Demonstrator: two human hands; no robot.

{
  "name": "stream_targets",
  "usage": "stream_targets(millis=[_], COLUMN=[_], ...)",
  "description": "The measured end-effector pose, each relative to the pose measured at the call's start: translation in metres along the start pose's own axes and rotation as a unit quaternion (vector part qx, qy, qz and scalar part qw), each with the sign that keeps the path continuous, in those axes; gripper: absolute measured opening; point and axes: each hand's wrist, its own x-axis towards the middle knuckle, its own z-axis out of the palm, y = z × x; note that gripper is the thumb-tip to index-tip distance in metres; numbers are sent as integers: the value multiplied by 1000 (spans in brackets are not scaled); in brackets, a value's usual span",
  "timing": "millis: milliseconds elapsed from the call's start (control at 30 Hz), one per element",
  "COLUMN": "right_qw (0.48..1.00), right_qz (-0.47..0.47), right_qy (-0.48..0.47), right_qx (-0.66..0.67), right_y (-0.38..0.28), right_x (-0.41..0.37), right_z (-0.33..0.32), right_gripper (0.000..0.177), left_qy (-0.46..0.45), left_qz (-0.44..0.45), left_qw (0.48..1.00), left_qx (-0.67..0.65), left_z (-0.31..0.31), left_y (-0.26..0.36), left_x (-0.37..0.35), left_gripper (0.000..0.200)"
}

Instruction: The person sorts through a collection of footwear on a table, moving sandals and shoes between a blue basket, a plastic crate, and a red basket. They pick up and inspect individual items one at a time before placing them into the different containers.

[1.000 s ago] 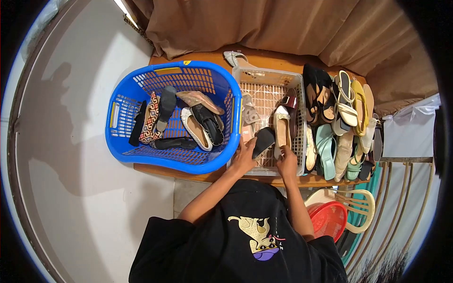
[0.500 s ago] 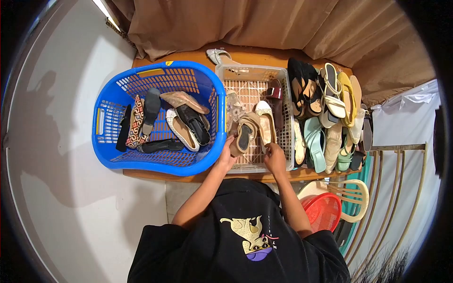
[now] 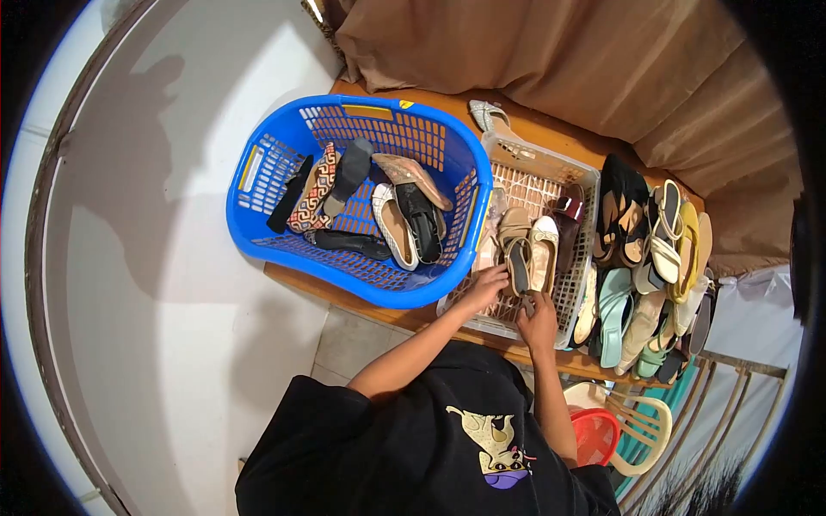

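Inside the clear plastic crate [image 3: 588, 175], a beige strappy sandal [image 3: 517, 258] with a dark insole lies beside a cream ballet flat [image 3: 543, 245]. My right hand [image 3: 539, 320] has its fingers pinched at the sandal's near end, close to the flat's heel. My left hand [image 3: 486, 286] is by the sandal's left side, its fingers extended and seemingly touching it. A see-through shoe [image 3: 489, 228] lies left of the sandal, partly hidden by the basket rim. A dark red shoe [image 3: 569, 206] rests along the crate's right side.
Left of the crate, a blue laundry basket [image 3: 357, 288] holds several shoes. Rows of sandals and flats, including a mint slide [image 3: 614, 310], stand at the right. A silver shoe [image 3: 488, 114] sits behind the crate. A red basket [image 3: 595, 436] rests on a cream chair [image 3: 658, 430].
The view has turned and shifted, so the crate appears lower and farther right. The beige sandal now lies close along the flat, and my right hand has moved from the flat to the sandal's end.
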Motion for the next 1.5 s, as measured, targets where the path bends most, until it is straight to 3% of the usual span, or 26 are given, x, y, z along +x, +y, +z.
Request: stream_targets(millis=[100, 133, 200, 333, 533, 600, 667, 700, 800, 867, 1000, 1167, 1200, 1267, 1300, 1333, 1400, 1433, 1500], right_qw=[999, 999, 999, 995, 968, 963, 938, 931, 915, 907, 900, 895, 897, 916, 917, 919, 924, 919, 913], right_qz=[-24, -23, -22, -87, -172, -182, -286, -277, -247, -272, -318, -304, -296, -215, -199, -196, -137, -124, -132], right_qy=[-23, -29, -42, -23, 49, 64, 107, 106, 16, -66, -274, -319, -322, -336, -346, -343, -356, -367, -382], right_qx=[1, -7, -10, 39, 175, 189, 166, 212, 318, 314, 117, -64, -59, -38, -18, -16, 10, 75, 54], right_y=[-1, 2, 5, 20, -75, -114, -148, -170, -221, -259, -328, -384, -387, -390, -383, -372, -353, -346, -340], right_x=[-1, -1, -1, 1, 13, 19, 27, 28, 38, 44, 41, 74, 78, 92, 101, 106, 118, 123, 135], right_z=[-4, -3, -2, 11, -12, -12, -6, 0, 39, 68, 147, 202, 211, 230, 247, 271, 308, 305, 295], right_gripper=[27, 28, 29, 24, 18, 17, 16, 15, 15, 20, 42, 46, 46, 51, 55, 55, 56, 48, 45], left_qy=[14, 21, -91, -118, 11, 121, 214, 208, 215, 262, 224, 197, 193, 212, 181, 171, 227, 238, 234], left_qz=[179, 177, 192, 215, 368, 379, 341, 338, 274, 192, 164, 148, 140, 149, 119, 108, 107, 120, 124], left_qw=[935, 935, 946, 943, 921, 905, 901, 902, 927, 922, 927, 891, 892, 837, 835, 803, 760, 739, 743], left_qx=[306, 307, 245, 225, 124, 152, 162, 168, 141, 209, 250, 381, 385, 482, 505, 560, 599, 618, 615], left_z=[4, 9, 15, 5, -69, -111, -160, -184, -248, -282, -338, -400, -422, -457, -421, -422, -434, -426, -414], left_y=[-15, -5, 13, 55, 135, 156, 174, 183, 207, 219, 226, 219, 204, 175, 190, 193, 182, 184, 195], left_x=[-22, -40, -78, -143, -243, -267, -277, -277, -274, -257, -215, -158, -140, -109, -124, -120, -105, -110, -122], left_gripper=[49, 49, 45, 41, 37, 38, 37, 37, 35, 36, 33, 53, 53, 57, 63, 66, 67, 61, 52])
